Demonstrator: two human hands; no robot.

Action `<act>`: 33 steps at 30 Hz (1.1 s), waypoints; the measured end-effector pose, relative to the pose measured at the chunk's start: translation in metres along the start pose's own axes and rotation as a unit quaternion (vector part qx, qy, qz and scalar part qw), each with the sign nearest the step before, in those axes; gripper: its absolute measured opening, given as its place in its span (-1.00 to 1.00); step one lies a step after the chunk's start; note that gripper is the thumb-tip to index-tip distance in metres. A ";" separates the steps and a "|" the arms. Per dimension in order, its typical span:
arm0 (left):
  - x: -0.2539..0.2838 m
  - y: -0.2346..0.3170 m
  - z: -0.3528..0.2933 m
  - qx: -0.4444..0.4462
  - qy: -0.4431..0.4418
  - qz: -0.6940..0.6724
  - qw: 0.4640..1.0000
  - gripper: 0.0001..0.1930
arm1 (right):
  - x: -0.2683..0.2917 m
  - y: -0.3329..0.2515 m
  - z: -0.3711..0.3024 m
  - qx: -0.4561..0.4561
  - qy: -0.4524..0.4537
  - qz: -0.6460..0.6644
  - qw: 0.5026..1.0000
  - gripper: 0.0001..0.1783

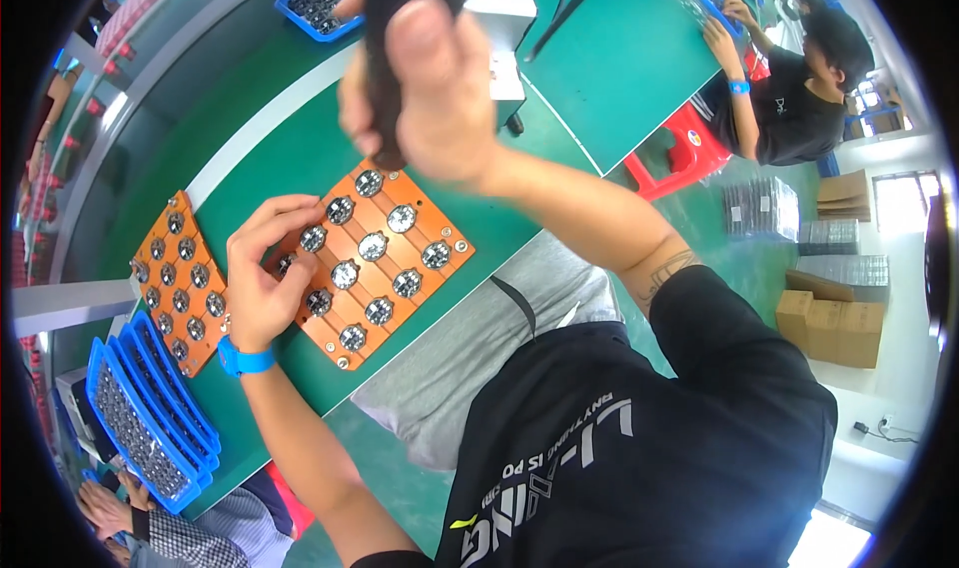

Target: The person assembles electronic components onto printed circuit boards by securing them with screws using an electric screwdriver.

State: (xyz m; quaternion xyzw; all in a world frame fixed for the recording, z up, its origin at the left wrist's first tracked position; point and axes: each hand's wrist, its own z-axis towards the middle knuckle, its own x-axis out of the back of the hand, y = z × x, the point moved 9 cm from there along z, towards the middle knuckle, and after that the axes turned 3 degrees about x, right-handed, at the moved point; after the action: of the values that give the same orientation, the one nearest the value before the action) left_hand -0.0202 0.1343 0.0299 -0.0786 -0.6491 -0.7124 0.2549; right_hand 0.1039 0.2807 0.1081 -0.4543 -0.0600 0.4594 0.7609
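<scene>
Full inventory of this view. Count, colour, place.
Boards: 2, orange, one mid-table, one left
Round parts: about a dozen per board, silver and dark, in the boards
Tool: 1, black, in right hand, kind unclear (blurred)
Tray stack: at least three trays, blue, lower left
Upper tray: 1, blue, top, dark parts inside
Machine: 1, white, top centre
Tabletop: green, under the boards
Stool: 1, red, right
Boxes: several, brown, far right
Co-workers: at least two, right and lower left
Wristband: 1, blue, left wrist
Shirt: 1, black, lower centre
Right hand: 1, bare, above mid-table board
Left hand: 1, bare, at that board's left edge
</scene>
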 end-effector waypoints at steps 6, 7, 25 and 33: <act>-0.004 0.005 -0.001 0.000 0.000 0.019 1.000 -0.54 | -0.049 0.038 -0.017 0.033 -0.035 0.073 0.996 -0.42; -0.004 0.003 -0.001 0.007 -0.005 0.038 0.999 -0.55 | -0.051 0.041 -0.018 0.031 -0.038 0.076 0.996 -0.42; 0.015 -0.029 -0.005 0.108 0.043 -0.116 0.986 -0.86 | -0.056 0.066 -0.019 -0.102 -0.026 0.099 0.989 -0.66; 0.014 -0.041 0.008 0.189 -0.004 0.031 0.981 -0.93 | -0.049 0.055 -0.019 -0.010 0.002 0.058 0.998 -0.53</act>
State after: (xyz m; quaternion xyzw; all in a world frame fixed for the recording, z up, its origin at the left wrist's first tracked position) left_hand -0.0532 0.1398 0.0007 -0.0519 -0.7703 -0.5682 0.2847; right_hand 0.0505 0.2403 0.0721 -0.4660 -0.0365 0.5015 0.7281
